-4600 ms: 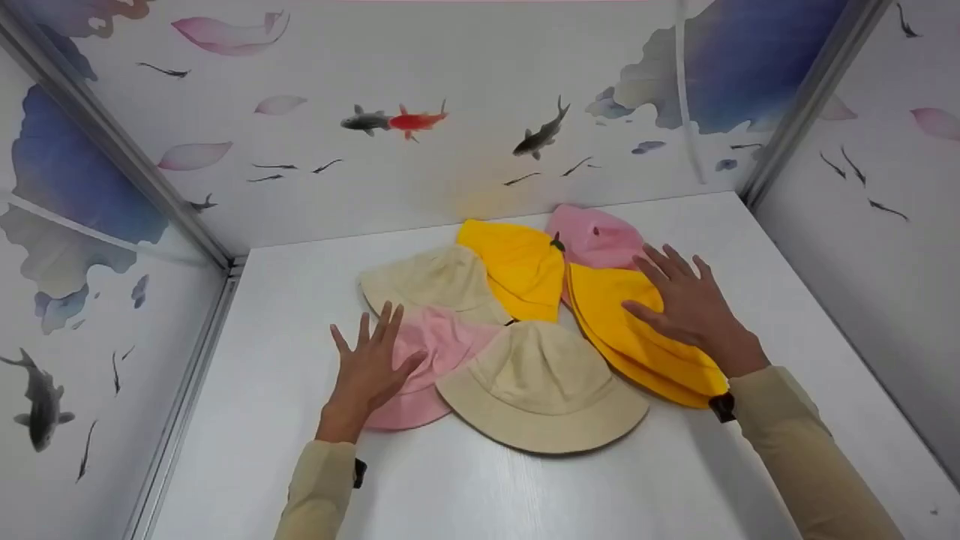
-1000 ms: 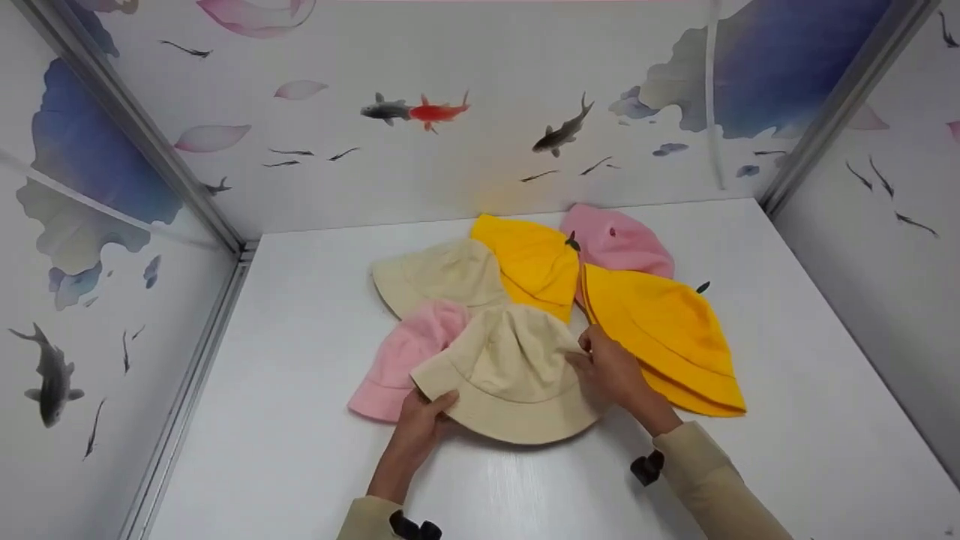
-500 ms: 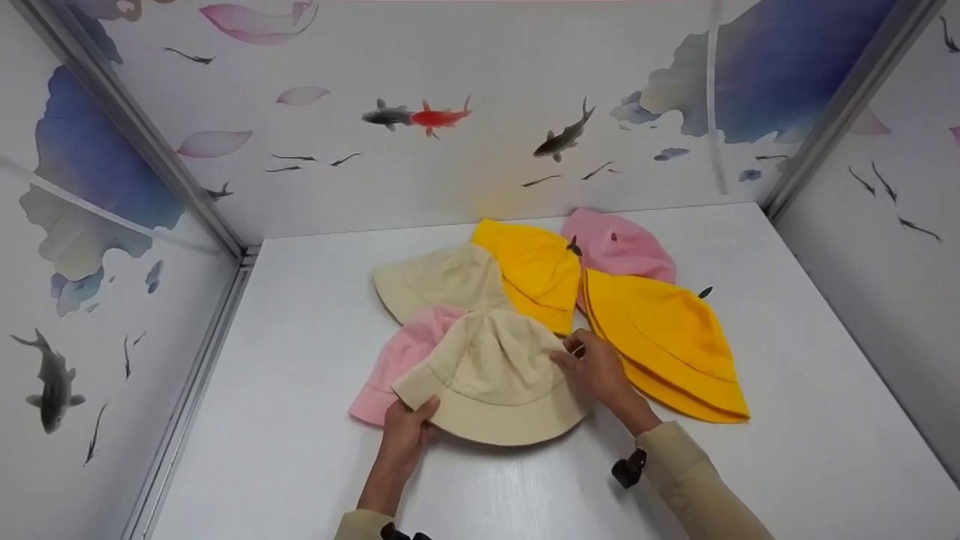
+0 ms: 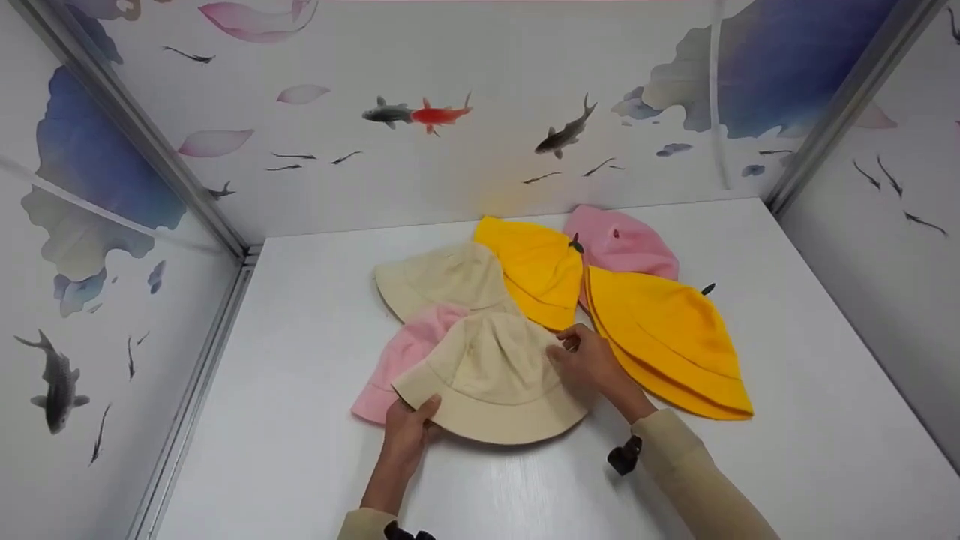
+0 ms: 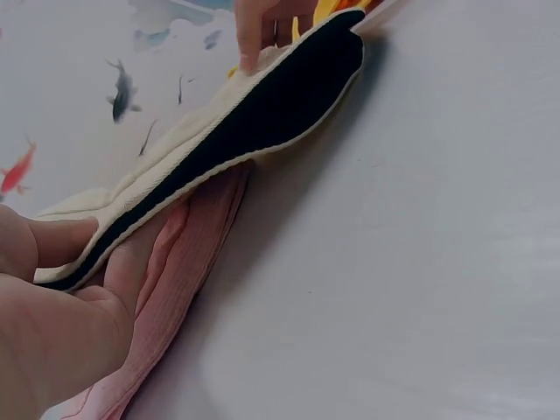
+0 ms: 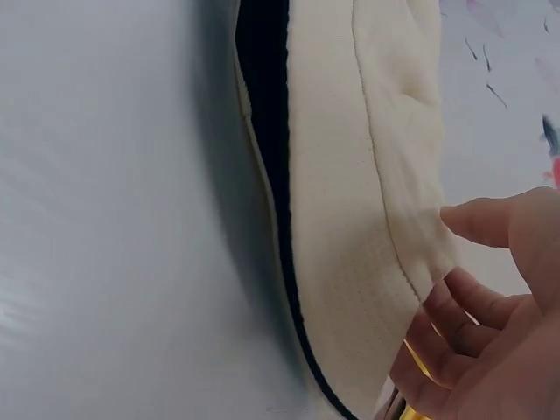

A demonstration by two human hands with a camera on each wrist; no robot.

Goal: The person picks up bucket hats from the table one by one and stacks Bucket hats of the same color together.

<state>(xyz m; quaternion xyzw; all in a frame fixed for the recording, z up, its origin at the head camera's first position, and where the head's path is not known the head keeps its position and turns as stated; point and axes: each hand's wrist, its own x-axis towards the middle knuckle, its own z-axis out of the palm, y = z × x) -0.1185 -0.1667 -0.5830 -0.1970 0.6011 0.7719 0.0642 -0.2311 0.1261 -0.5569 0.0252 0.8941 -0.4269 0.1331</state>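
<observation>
A beige bucket hat (image 4: 502, 367) lies nearest the person, its brim slightly lifted at the left. My left hand (image 4: 407, 431) pinches the left end of that brim, thumb on top and fingers beneath. At the hat's right side my right hand (image 4: 592, 364) holds the fabric, its thumb on the crown and fingers curled at the edge. In the left wrist view, the brim gapes and shows a dark lining (image 5: 280, 101). Partly under the beige hat, a pink hat (image 4: 405, 352) sticks out at the left.
Behind are another beige hat (image 4: 442, 281), a yellow hat (image 4: 536, 270) and a pink hat (image 4: 619, 244). To the right lie stacked yellow hats (image 4: 667, 337) with a small dark stem. The white table (image 4: 247, 420) is enclosed by printed panels (image 4: 480, 165).
Both hands were spread above the hats earlier; they have since taken hold of the front beige hat. It has shifted a little left, and in the last half second barely anything moves.
</observation>
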